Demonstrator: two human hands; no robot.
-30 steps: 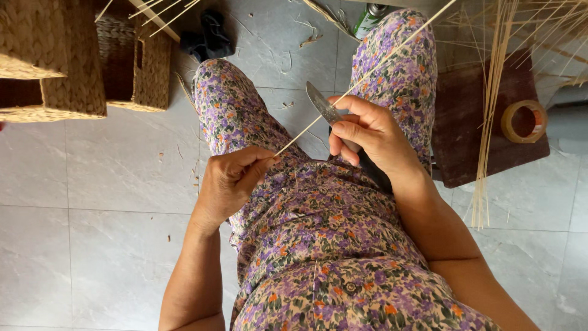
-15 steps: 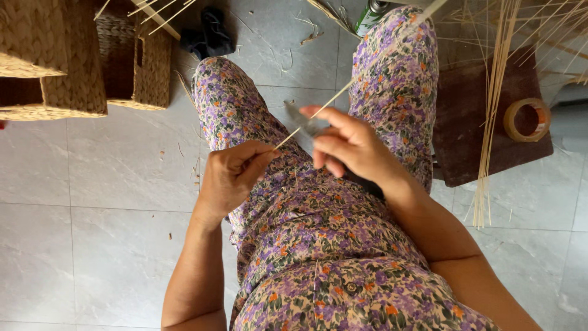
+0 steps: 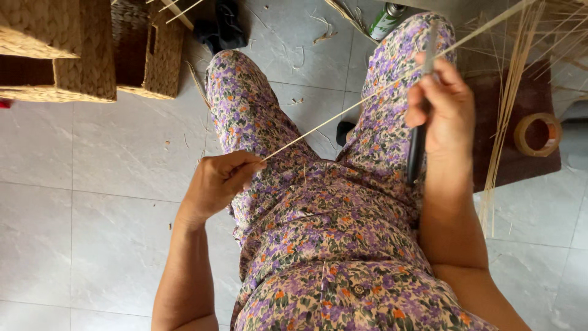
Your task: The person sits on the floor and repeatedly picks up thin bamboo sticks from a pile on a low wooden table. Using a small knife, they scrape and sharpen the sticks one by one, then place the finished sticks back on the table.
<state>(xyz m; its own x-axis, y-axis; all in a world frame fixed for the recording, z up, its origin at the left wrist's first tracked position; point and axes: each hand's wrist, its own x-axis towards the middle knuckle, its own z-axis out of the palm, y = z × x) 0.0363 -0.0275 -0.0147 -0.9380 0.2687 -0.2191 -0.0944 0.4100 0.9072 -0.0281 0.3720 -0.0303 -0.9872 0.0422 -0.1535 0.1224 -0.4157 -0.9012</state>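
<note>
One thin cane strip (image 3: 343, 116) is pinched in my left hand (image 3: 217, 184) while my right hand (image 3: 444, 107) grips a dark-handled knife (image 3: 418, 144) against it

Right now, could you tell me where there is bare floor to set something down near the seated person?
The pale grey tiled floor is bare between the woven straw baskets and the left hand. A smaller patch lies between the knees, strewn with shavings. It is crowded on the right: the dark brown mat holds thin pale reed strips and a tan tape roll.

Grey tiled floor (image 3: 92, 184), woven baskets (image 3: 79, 55), tape roll (image 3: 538, 133), possibly a can (image 3: 387, 19)
</note>
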